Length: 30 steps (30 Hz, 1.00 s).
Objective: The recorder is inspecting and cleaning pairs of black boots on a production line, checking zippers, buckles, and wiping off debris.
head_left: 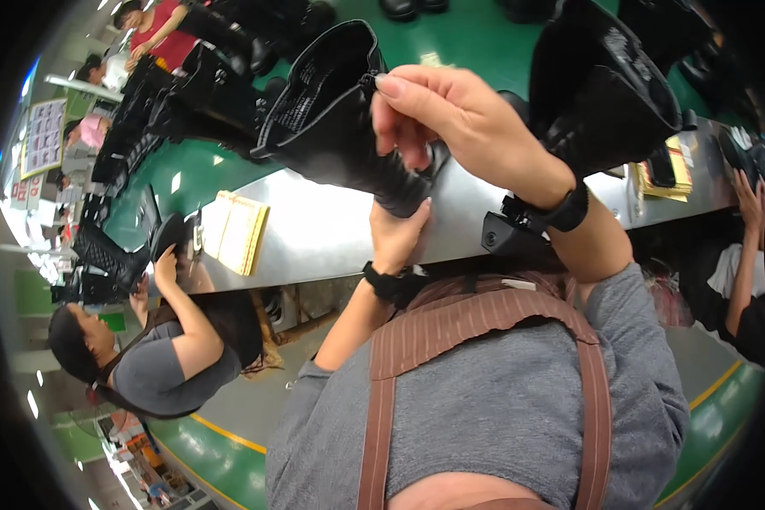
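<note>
Black boot (331, 110) held up at upper centre of frame, above the grey table (314, 229). Right hand (450, 119) pinched shut on the zipper at the shaft's top edge; left hand (397, 234) closed under the lower part. Zipper seemingly drawn to the top, work likely near done. Long axis diagonal, opening toward upper left.

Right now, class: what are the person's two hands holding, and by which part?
A black boot. The right hand pinches its zip edge near the open top; the left hand supports it underneath, near the lower end.
</note>
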{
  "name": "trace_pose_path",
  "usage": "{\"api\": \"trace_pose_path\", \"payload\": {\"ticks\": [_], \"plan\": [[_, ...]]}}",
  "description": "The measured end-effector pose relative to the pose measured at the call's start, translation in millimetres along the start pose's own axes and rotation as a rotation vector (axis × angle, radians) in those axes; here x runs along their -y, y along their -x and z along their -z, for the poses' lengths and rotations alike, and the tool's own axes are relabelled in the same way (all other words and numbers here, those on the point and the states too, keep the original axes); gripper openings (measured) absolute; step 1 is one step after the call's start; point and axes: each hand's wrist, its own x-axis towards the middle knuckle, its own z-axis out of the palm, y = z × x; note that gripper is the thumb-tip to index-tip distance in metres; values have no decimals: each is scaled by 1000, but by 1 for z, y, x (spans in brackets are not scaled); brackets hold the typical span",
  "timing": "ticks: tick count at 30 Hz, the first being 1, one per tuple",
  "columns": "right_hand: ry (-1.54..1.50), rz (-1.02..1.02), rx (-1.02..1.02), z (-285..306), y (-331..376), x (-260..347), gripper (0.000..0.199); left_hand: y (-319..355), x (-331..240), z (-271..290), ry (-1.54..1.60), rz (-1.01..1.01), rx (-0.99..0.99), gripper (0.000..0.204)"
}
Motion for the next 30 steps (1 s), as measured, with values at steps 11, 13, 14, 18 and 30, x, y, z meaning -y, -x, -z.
{"api": "trace_pose_path", "payload": {"ticks": [11, 13, 14, 18, 30], "plan": [[1405, -563, -757, 78, 193, -46, 55, 14, -65, -18, -357, -637, 171, 33], [1251, -95, -762, 91, 188, -63, 63, -3, -56, -68, -142, -236, 441, 26], [1284, -85, -734, 94, 185, -72, 63, -15, -51, -91, -142, -89, 522, 25], [752, -195, -705, 108, 177, -96, 57, -41, -31, -136, -20, 310, 652, 22], [769, -362, -667, 116, 175, -90, 33, -63, -94, -114, 337, 527, 1118, 26]]}}
